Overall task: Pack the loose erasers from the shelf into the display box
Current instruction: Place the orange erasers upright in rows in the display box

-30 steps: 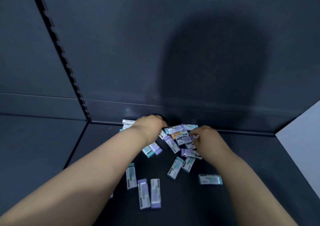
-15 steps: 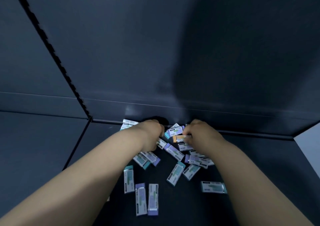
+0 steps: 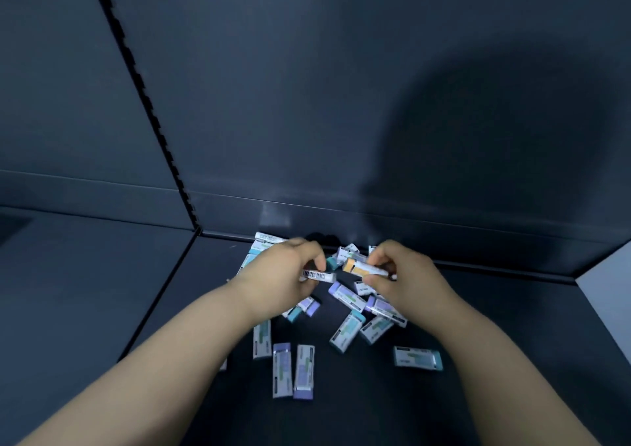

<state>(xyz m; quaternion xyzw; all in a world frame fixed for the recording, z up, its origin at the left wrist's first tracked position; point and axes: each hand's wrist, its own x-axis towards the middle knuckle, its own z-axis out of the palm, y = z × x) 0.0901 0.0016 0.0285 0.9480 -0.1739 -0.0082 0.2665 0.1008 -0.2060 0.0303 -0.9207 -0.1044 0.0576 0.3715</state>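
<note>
Many small sleeved erasers (image 3: pixel 303 372), mostly purple- or teal-ended, lie scattered.

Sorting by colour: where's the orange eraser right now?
Head view, right of centre: the right hand pinches the orange eraser above the pile, near the back wall.

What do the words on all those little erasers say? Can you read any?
No text is readable.
The barcoded eraser in the left hand: digits too small.
The orange eraser in the right hand: print blurred.
The loose erasers on the shelf: labels blurred.
</note>
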